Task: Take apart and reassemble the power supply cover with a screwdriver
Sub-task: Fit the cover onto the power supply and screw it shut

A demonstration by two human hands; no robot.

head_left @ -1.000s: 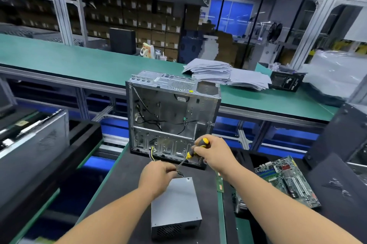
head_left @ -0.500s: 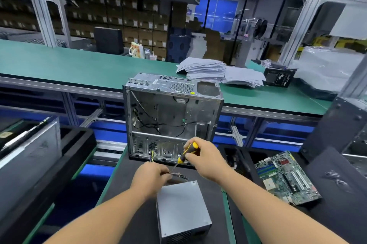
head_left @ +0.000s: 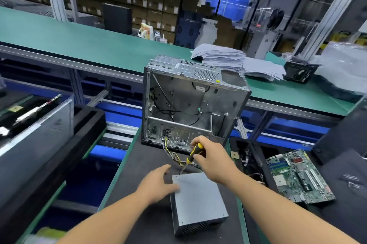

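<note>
A grey metal power supply (head_left: 198, 200) lies on the black mat in front of me, its vent grille facing me. Yellow and black cables (head_left: 174, 156) run from its far end toward the open computer case (head_left: 194, 102). My right hand (head_left: 212, 158) grips a yellow-and-black screwdriver (head_left: 193, 154), whose tip points down at the far left corner of the power supply's top cover. My left hand (head_left: 158, 184) lies against the left edge of the power supply with fingers spread and relaxed, holding nothing.
A green motherboard (head_left: 297, 176) lies on the mat to the right. A stack of papers (head_left: 228, 60) and a black box (head_left: 297, 72) sit on the green bench (head_left: 79, 41) behind the case. Another grey case (head_left: 33, 124) stands at the left.
My left hand has uncurled and moved from the cables at the power supply's far end to its left edge. The right hand keeps the screwdriver near the far left corner. The view has moved closer.
</note>
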